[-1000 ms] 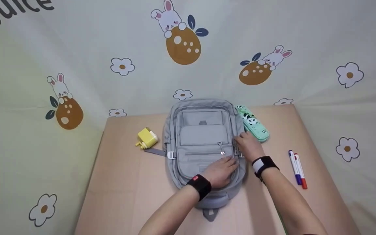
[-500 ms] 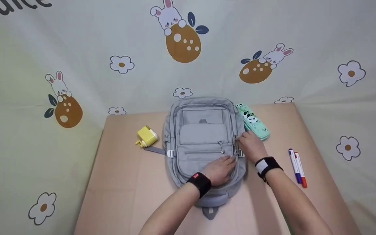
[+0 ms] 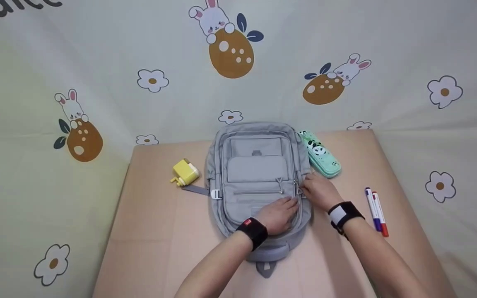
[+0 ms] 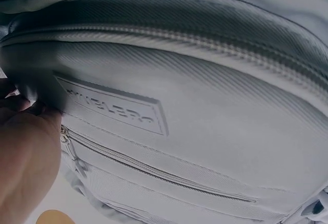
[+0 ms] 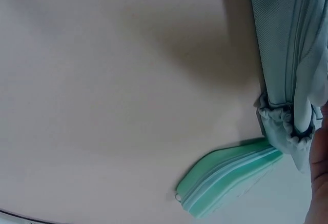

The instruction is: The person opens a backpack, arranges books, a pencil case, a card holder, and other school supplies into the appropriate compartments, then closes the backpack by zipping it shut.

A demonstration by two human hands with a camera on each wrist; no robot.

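A grey backpack [image 3: 257,167] lies front side up on the table in the head view, its carry handle towards me. My left hand [image 3: 278,215] grips the right edge of its front panel; the left wrist view shows those fingers [image 4: 48,119] at the fabric beside a raised label [image 4: 115,103] and a small front-pocket zip. At the bag's right side, my right hand [image 3: 320,191] pinches a zipper pull by the side buckle, with the fingertips partly hidden. Only the edge of that hand [image 5: 319,178] shows in the right wrist view, beside the gathered side pocket [image 5: 287,124].
A green panda pencil case [image 3: 322,155] lies against the bag's far right side. Two markers [image 3: 376,212], blue and red, lie further right. To the left stands a yellow pencil sharpener [image 3: 185,171] with a crank, near a grey strap [image 3: 196,190]. A printed curtain surrounds the table [image 3: 147,231].
My right hand has slid towards me along the bag's right side, from beside the pencil case to the buckle. The left hand has stayed in place on the bag.
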